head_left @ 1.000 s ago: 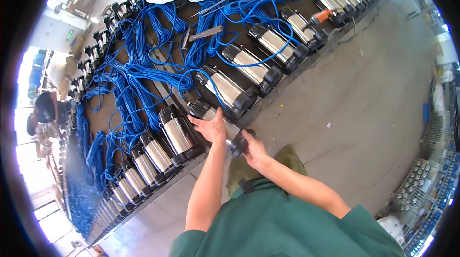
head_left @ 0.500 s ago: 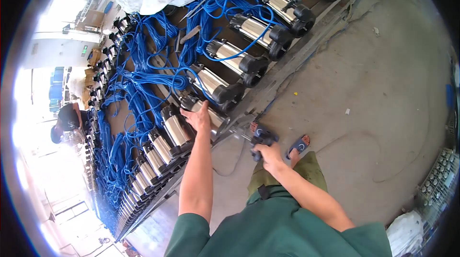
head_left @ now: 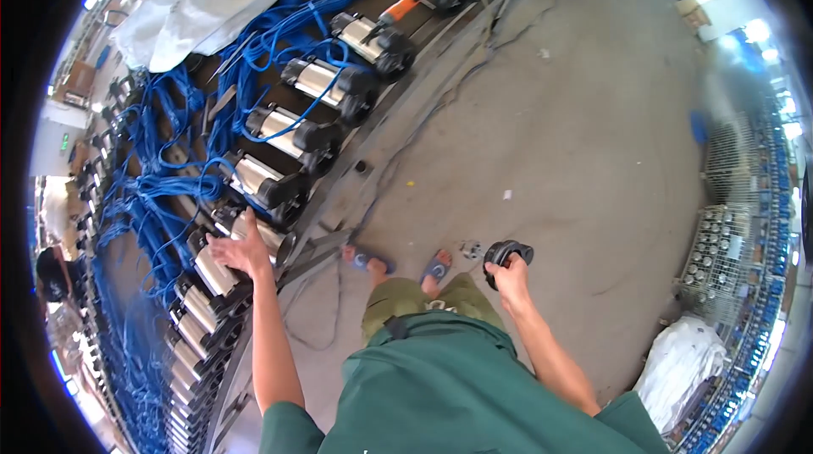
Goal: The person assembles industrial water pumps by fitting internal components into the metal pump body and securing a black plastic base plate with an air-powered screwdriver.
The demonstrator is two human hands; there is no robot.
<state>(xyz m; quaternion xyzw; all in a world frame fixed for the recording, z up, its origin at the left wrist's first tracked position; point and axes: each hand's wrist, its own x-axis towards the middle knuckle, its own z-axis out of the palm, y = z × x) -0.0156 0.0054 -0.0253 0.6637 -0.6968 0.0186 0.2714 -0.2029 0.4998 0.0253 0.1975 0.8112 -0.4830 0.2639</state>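
My left hand (head_left: pixel 246 251), its fingers spread, is by a silver pump motor (head_left: pixel 227 218) on the workbench and seems to touch it. This motor shows a bare round metal rim at its near end, unlike the black-capped motors beyond it. In my right hand (head_left: pixel 510 276) is a black pump end piece (head_left: pixel 506 257), held out over the floor, well apart from the bench. A small metallic part (head_left: pixel 471 248) shows blurred just left of the end piece; whether they are joined I cannot tell.
Along the bench lie several black-capped silver motors (head_left: pixel 279 130) with coils of blue cable (head_left: pixel 174 187). An orange power tool (head_left: pixel 401 7) and a white sack (head_left: pixel 203 13) lie farther up. A wire basket (head_left: pixel 711 255) and white bag (head_left: pixel 682 361) stand right. A person (head_left: pixel 55 276) is far left.
My right hand has carried the black end piece away from the bench, to the right. The left hand's fingers have spread at the motor. My view has turned rightward.
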